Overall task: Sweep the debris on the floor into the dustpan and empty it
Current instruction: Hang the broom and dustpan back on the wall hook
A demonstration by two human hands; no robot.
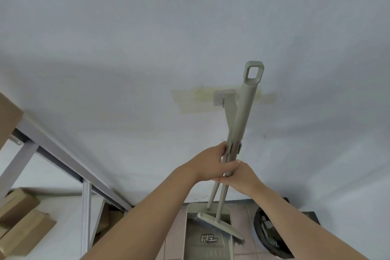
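A beige broom (pixel 244 112) and a beige long-handled dustpan (pixel 207 240) stand together against the white wall, their two handles side by side. My left hand (pixel 213 164) grips the dustpan handle (pixel 230 116) just below the clip that joins the handles. My right hand (pixel 240 175) grips the broom handle slightly lower. The broom head (pixel 221 226) hangs at the mouth of the dustpan, near the tiled floor (pixel 242 247). No debris shows on the tiles in view.
A grey metal shelf frame (pixel 63 154) with cardboard boxes (pixel 23 224) stands at the left. A black bin (pixel 272 234) sits on the floor right of the dustpan. Yellowed tape and a hook plate (pixel 223 97) are stuck on the wall behind the handles.
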